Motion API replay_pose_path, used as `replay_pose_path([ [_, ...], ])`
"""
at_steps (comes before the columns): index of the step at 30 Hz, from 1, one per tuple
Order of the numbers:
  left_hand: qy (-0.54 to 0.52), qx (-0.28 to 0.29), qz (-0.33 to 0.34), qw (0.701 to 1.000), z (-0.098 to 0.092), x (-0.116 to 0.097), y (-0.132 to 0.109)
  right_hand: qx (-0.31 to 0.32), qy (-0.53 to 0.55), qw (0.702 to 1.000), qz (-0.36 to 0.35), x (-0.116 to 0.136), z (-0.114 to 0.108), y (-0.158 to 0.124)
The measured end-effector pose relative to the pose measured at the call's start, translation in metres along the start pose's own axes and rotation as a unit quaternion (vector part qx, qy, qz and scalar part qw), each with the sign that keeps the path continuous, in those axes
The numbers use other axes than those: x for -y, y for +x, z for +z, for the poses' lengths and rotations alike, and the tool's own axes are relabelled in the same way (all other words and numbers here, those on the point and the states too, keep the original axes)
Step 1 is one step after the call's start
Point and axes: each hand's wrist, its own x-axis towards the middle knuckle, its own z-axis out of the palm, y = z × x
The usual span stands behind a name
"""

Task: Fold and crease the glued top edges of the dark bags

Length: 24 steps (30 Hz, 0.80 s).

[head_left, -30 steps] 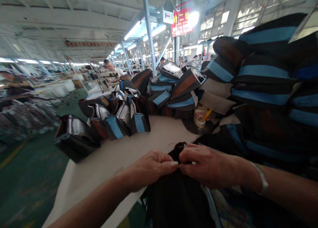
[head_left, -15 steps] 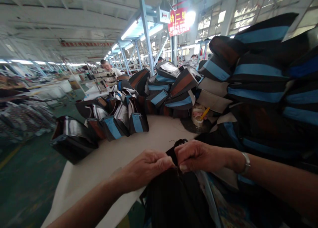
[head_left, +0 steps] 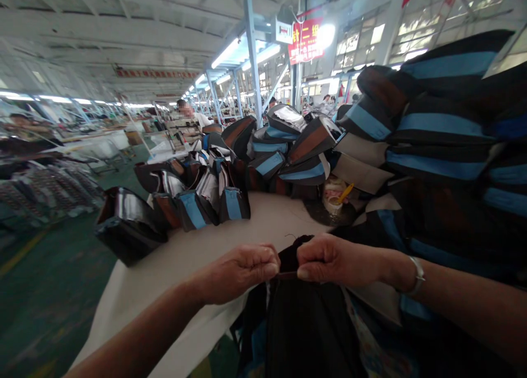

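A black fabric bag piece (head_left: 304, 323) hangs over the near edge of a pale worktable (head_left: 185, 279). My left hand (head_left: 241, 271) is closed in a fist, pinching the top edge of the black fabric. My right hand (head_left: 335, 260), with a silver bracelet on the wrist, is also closed and grips the same edge a short way to the right. A short stretch of the edge is pulled taut between the two hands.
Black bags with blue and brown panels are piled high at the right (head_left: 444, 147) and across the table's far side (head_left: 288, 147). More bags (head_left: 132, 219) crowd the table's left edge. A small container with a yellow tool (head_left: 335, 194) stands mid-table. A person (head_left: 187, 114) sits far behind.
My hands have drawn slightly apart, stretching the fabric edge between them. The view has shifted a little.
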Motion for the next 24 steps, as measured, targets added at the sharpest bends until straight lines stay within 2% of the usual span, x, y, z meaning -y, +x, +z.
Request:
replay_pose_path([
  [4, -0.061, -0.016, -0.017, 0.998, 0.006, 0.008, -0.001, -0.067, -0.109, 0.988, -0.082, -0.001, 0.007, -0.001],
  [7, -0.084, -0.011, -0.043, 0.996, 0.008, 0.008, 0.002, -0.081, -0.068, 0.991, -0.079, -0.003, 0.011, -0.001],
  [11, -0.107, -0.017, -0.104, 0.989, 0.010, 0.003, 0.004, -0.053, 0.039, 0.997, -0.051, -0.008, 0.008, -0.003],
  [14, -0.120, -0.015, -0.090, 0.989, 0.010, 0.000, 0.003, -0.010, 0.116, 0.993, -0.037, -0.010, 0.000, -0.005],
  [17, -0.079, -0.034, -0.065, 0.994, 0.015, -0.001, 0.002, 0.027, 0.134, 0.990, -0.026, -0.009, -0.008, -0.006],
  [20, -0.092, -0.065, -0.053, 0.992, 0.024, 0.004, 0.001, 0.032, 0.088, 0.994, -0.055, -0.006, -0.008, -0.007],
  [24, -0.192, -0.066, -0.081, 0.976, 0.032, 0.016, -0.001, -0.056, -0.053, 0.985, -0.155, 0.000, 0.001, -0.011],
])
